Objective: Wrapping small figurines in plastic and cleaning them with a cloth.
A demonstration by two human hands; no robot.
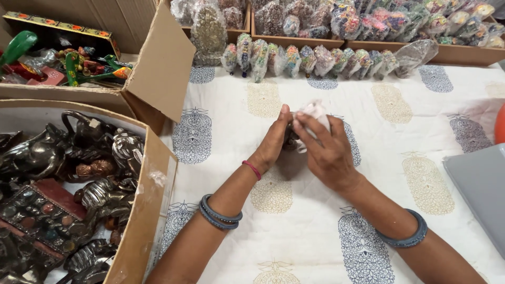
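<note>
printed cloth [400, 173], figurine box [138, 226], wrapped packets [315, 60]

under your hands lies a matt cotton-looking cloth [315, 226], off-white, block-printed in blue and ochre, softly creased. your right hand [329, 152] presses thin, crinkly white wrapping [315, 111], paper or plastic, hard to tell, around a small dark object [290, 141] that your left hand [273, 142] steadies. your bangles [218, 214] look like smooth, dull blue-grey plastic or glass; the wrist thread [252, 169] is red fibre. near left, a rough brown cardboard box [142, 221] holds dark figurines [63, 158] with a polished, metallic sheen. far left, glossy painted pieces [73, 66]. along the far edge, clear shiny plastic packets [310, 59] and plain wooden trays [463, 53]. a smooth matt grey sheet [481, 184] lies right.
</note>
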